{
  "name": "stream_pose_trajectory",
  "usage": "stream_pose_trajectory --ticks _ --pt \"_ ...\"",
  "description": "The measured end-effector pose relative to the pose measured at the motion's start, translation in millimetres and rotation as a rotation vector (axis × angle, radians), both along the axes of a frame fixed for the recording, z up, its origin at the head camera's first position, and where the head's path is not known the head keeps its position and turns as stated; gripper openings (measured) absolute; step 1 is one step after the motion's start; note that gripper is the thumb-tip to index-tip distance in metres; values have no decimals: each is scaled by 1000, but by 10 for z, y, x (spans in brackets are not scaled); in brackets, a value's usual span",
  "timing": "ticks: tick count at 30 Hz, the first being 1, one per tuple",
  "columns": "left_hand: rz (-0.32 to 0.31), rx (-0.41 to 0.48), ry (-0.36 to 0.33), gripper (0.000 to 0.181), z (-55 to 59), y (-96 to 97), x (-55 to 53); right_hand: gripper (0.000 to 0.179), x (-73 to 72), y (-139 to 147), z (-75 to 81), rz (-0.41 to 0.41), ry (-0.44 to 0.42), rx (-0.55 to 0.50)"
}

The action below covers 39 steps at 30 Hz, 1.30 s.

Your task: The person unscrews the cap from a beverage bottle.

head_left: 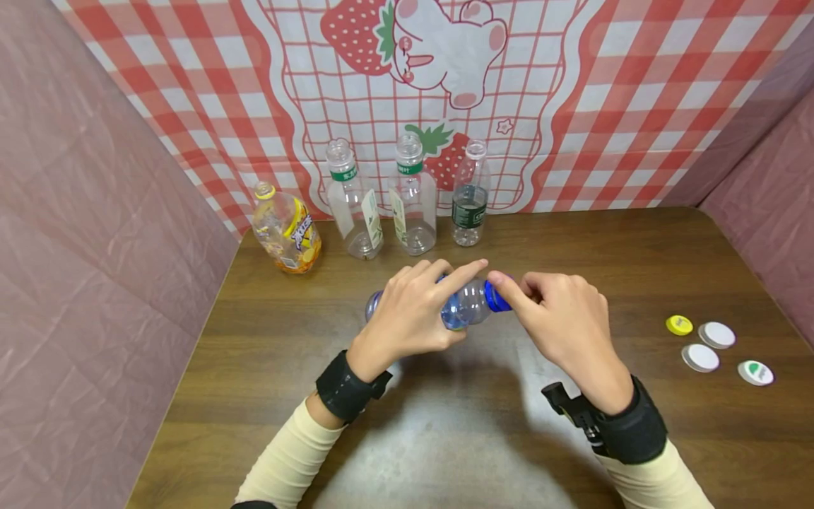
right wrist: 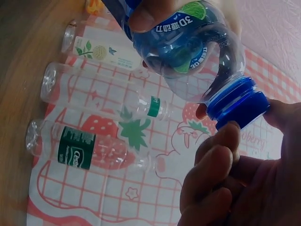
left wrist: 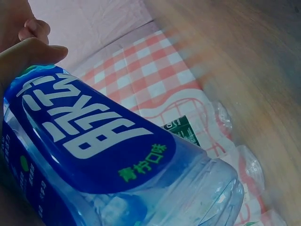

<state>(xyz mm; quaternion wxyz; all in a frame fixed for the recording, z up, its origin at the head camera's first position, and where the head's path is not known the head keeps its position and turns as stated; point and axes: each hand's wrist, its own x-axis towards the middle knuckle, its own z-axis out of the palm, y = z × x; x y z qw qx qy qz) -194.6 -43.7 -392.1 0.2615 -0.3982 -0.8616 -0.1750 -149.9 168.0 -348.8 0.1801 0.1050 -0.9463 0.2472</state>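
In the head view my left hand [head_left: 413, 304] grips a clear plastic bottle [head_left: 473, 302] around its body and holds it on its side over the table. Its blue label [left wrist: 94, 127] carries white lettering, seen close in the left wrist view. The blue cap [right wrist: 242, 106] sits on the bottle's neck, pointing toward my right hand. My right hand [head_left: 569, 318] pinches that cap between thumb and fingers; the right wrist view shows the fingertips right at its edge. Part of the bottle is hidden behind the left hand.
Along the back stand several uncapped bottles: one with a yellow label [head_left: 299, 237], two clear ones with green neck bands [head_left: 356, 212], [head_left: 413, 212], and a green-labelled one [head_left: 469, 208]. A yellow cap [head_left: 679, 325] and several white caps [head_left: 716, 335] lie on the table's right side. A checkered cloth [head_left: 636, 106] hangs behind.
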Motion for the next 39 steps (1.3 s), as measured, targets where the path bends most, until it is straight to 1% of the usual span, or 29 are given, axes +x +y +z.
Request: stream_pose_trajectory --ticks 3,6,9,13,16,18,22,25,28,33,35,37,39 --pt "0 -3 -2 94 0 -4 1 52 2 0 0 20 -13 8" --pt "3 -10 -6 94 2 -14 -3 47 -1 9 9 64 -28 27" --pt "8 -13 -15 94 8 -36 -15 39 -15 38 24 147 -9 42" --pt "4 -5 -43 94 19 -65 -30 29 -48 98 48 305 51 21" --pt "-12 5 -65 94 27 -71 -36 35 -65 140 67 408 74 -24" --pt "-23 16 -79 95 26 -69 -38 39 -71 158 78 461 79 -52" --pt "-42 41 -104 95 20 -65 -36 47 -74 161 90 510 106 -78" --pt "-41 50 -111 96 14 -69 -32 49 -74 142 84 507 129 -92" --pt "-39 53 -109 95 14 -70 -28 47 -72 118 76 478 134 -106" --pt "-32 55 -108 95 24 -60 -33 45 -61 107 65 408 82 -124" --pt "-27 58 -109 95 24 -56 -36 44 -51 107 60 356 51 -131" --pt "-24 61 -103 95 21 -51 -38 36 -39 101 58 277 16 -141" --pt "-21 53 -87 94 16 -47 -38 31 -26 92 55 189 -33 -123"
